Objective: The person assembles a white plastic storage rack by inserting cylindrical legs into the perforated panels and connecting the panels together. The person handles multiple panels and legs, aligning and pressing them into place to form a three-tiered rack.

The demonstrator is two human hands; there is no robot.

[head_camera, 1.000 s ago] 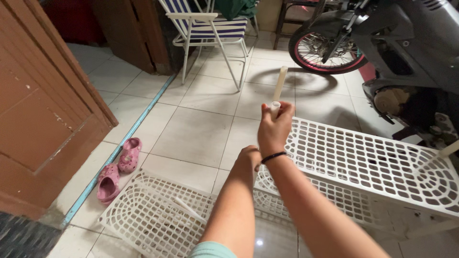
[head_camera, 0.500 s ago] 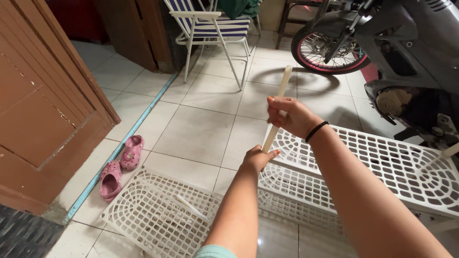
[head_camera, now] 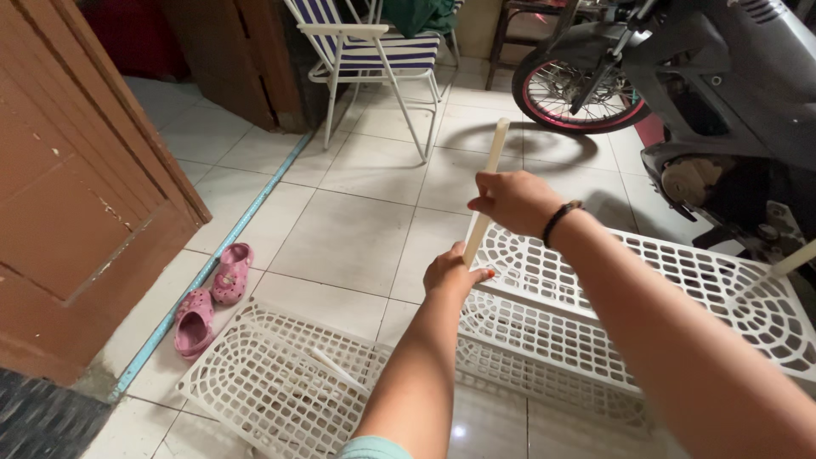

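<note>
Right hand (head_camera: 514,201): grip closed around the upper part of a cream rod (head_camera: 487,194), which stands nearly upright. Left hand (head_camera: 453,274): grip closed on the rod's lower end, at the corner of the white rack (head_camera: 646,289). A loose shelf (head_camera: 280,382) lies on the floor, below-left of the left grip; pink shoes (head_camera: 212,297) farther left.

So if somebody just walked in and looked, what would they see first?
Probably the two hands in the middle gripping a pale stick: the right hand high up on it, the left hand lower down, at the corner of a white plastic rack. Next, the grey motorbike parked at the top right. Then the little pink shoes on the floor tiles by the brown door on the left.
</note>
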